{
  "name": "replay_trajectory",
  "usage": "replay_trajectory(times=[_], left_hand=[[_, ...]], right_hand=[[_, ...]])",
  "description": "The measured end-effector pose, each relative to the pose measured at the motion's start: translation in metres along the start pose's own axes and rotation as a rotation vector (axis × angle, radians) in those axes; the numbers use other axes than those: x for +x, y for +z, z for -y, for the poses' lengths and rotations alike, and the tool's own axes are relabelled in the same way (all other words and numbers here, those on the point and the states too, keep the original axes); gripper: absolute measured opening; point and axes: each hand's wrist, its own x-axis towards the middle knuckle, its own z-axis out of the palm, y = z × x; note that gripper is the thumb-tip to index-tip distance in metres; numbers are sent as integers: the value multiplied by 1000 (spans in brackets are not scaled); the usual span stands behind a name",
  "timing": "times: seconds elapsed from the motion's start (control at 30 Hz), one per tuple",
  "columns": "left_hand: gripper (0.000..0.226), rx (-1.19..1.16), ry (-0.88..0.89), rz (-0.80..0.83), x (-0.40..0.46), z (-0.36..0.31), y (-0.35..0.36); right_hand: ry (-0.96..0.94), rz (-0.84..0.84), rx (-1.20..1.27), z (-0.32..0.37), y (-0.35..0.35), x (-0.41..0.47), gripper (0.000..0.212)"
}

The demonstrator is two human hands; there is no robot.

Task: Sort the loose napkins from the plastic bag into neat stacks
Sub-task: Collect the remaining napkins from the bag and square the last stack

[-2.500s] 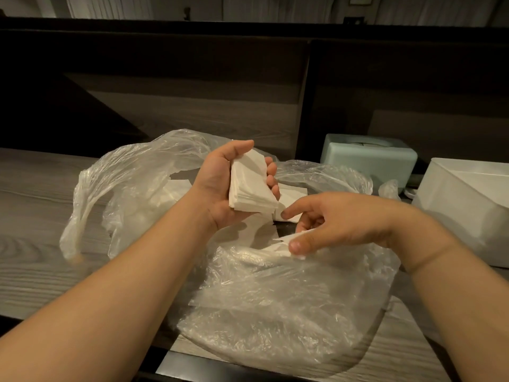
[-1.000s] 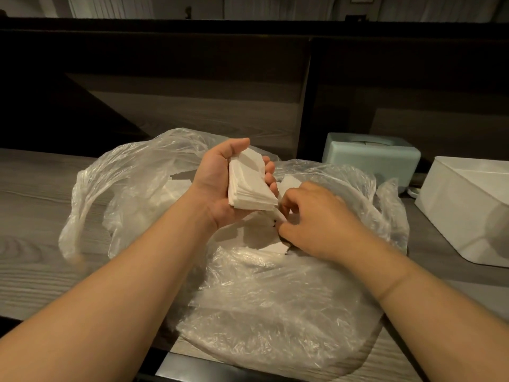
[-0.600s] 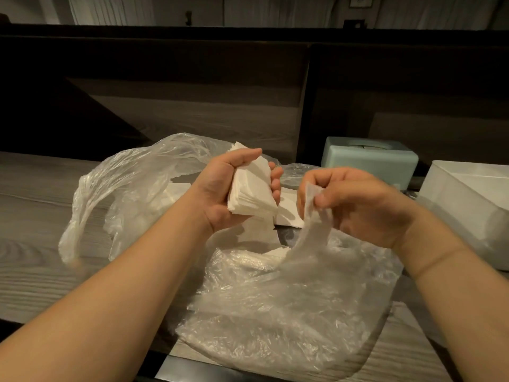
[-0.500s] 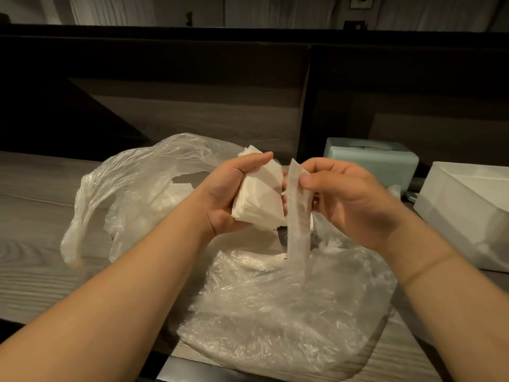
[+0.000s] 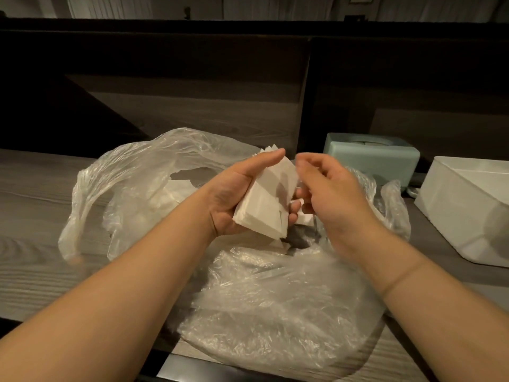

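Observation:
My left hand [image 5: 234, 194] grips a thick stack of white napkins [image 5: 264, 205] above the open clear plastic bag [image 5: 275, 304], thumb on top and fingers curled under the stack's right edge. My right hand [image 5: 330, 194] hovers right beside the stack with loosely curled fingers; nothing shows between them. Loose white napkins [image 5: 176, 186] lie inside the bag at the left, and another napkin [image 5: 305, 219] peeks out under my right fingers.
The bag lies spread over a grey wood-grain table [image 5: 33, 194], reaching its near edge. A mint-green tissue box [image 5: 371, 158] stands at the back right, and a white plastic bin [image 5: 468, 205] sits at the far right. A dark wall panel closes off the back.
My right hand lifted a napkin out of the bag and brought it to the stack in my left hand. That napkin now lies on the stack, and my right hand holds nothing.

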Motion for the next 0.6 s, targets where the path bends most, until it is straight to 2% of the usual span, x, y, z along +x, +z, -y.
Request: replay_trajectory(times=[0.07,0.13,0.2,0.3,0.47,0.6], left_hand=[[76,-112,68,-62,1,-3,-3],[65,-237,135,-116,1,-8,-6],[55,-320,176,-145,-1,-12,-8],[49,-399,196,-172,-2,-14,-8],[46,-416,210,-215,-3,-15,-7],[41,-408,213,-245,-3,-15,-4]], right_hand=[[25,-34,-76,-3,-2,4,15],[-27,26,-402,-9,-4,4,11],[-76,242,-631,-13,-3,-2,14],[-152,543,-931,-15,-1,-7,43],[-223,658,-1007,-16,-3,-5,75],[-260,700,-1080,-18,-1,-6,69]])
